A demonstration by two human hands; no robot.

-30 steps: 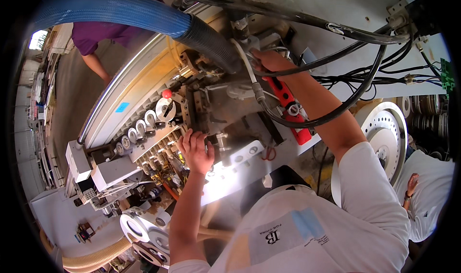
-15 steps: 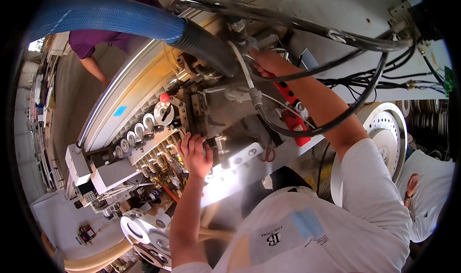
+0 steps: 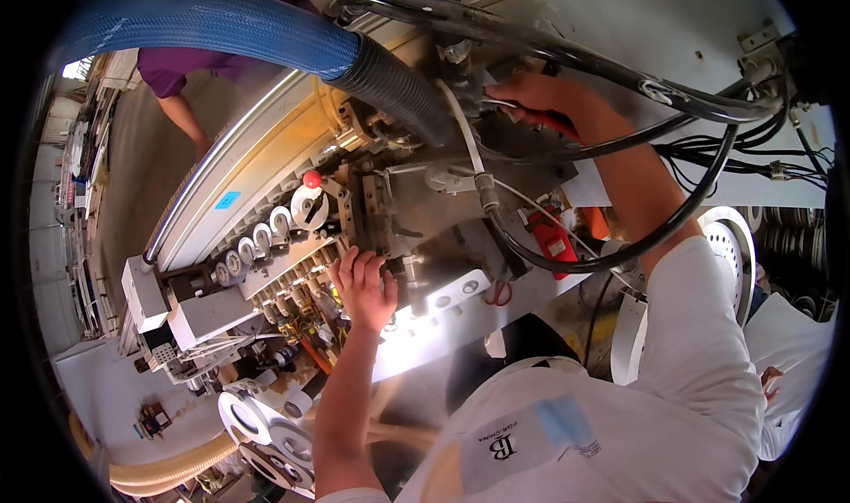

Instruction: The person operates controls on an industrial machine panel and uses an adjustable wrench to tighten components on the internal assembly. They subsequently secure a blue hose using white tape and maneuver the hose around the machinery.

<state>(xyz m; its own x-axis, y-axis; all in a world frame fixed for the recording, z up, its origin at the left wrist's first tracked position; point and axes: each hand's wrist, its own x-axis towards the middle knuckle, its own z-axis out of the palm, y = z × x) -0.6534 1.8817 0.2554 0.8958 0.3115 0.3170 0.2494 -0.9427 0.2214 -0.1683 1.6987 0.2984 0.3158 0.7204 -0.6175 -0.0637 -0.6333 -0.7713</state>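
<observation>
My right hand (image 3: pixel 540 100) is closed around a red-handled tool (image 3: pixel 558 124) with a bright metal end, among the machine's fittings below the black cables. The tool's exact kind is hard to make out, and the hand covers part of it. My left hand (image 3: pixel 365 289), its fingers apart and slightly bent, rests on the machine beside a row of brass-coloured fittings (image 3: pixel 292 290) and a metal block (image 3: pixel 440 273). Nothing shows in it. A red ball knob (image 3: pixel 312 179) stands beyond that hand. On the machine's ledge, a red labelled object (image 3: pixel 553 240) lies between my arms.
A thick blue hose (image 3: pixel 212 27) crosses the upper left. Black cables (image 3: pixel 620 257) loop across my right forearm. Red-handled scissors (image 3: pixel 498 292) lie on the ledge. A person in purple (image 3: pixel 204 69) stands across the machine; another in white (image 3: pixel 788 352) is at the right.
My right hand has shifted right, and the red handle has swung up from below the hand toward the wrist. My left hand stays on the machine. The whole view has moved slightly.
</observation>
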